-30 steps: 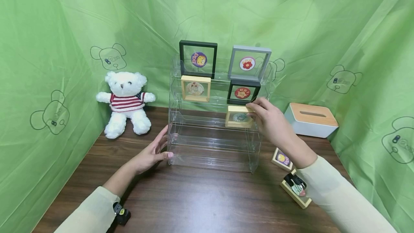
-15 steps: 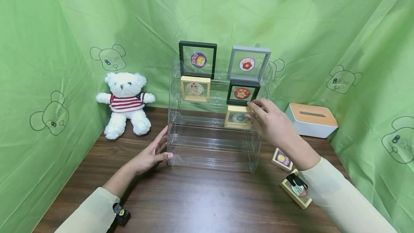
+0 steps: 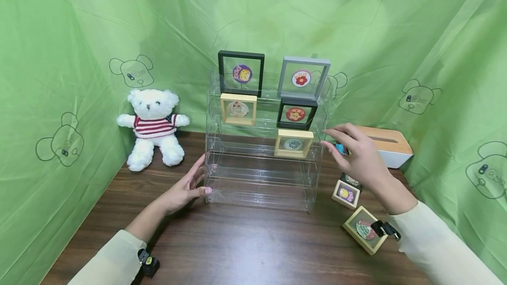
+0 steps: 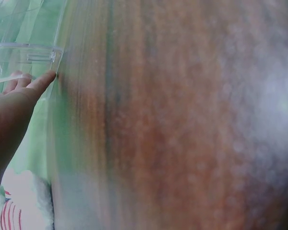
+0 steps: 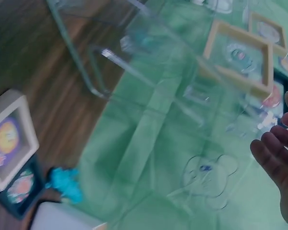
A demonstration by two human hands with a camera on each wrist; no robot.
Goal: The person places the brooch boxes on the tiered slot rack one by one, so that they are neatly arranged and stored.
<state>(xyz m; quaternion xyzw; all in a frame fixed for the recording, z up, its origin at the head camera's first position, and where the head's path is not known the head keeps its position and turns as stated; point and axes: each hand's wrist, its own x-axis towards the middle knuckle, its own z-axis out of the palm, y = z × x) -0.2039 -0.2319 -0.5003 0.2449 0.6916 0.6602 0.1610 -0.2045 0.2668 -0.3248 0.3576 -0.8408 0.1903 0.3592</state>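
Note:
In the head view a clear acrylic tiered display rack (image 3: 259, 173) stands mid-table. On its middle tier, at the right, sits a light wood-coloured frame (image 3: 294, 144) with a round grey-green picture. My right hand (image 3: 356, 153) is just right of that frame, apart from it, fingers extended with nothing between them. The right wrist view shows the same fingers spread at its right edge. My left hand (image 3: 184, 190) rests against the rack's left side, thumb at the front edge and the other fingers stretched along the side panel.
Higher tiers hold black frames (image 3: 240, 74), a grey frame (image 3: 303, 78) and another wood-coloured frame (image 3: 238, 109). On the table to the right lie more small frames (image 3: 364, 230), a blue object (image 5: 65, 183) and a tissue box (image 3: 390, 144). A white teddy bear (image 3: 153, 129) sits left.
My right hand has let go of the light wood-coloured frame and moved right, off the rack. The frame stays on the middle tier. My left hand has not moved.

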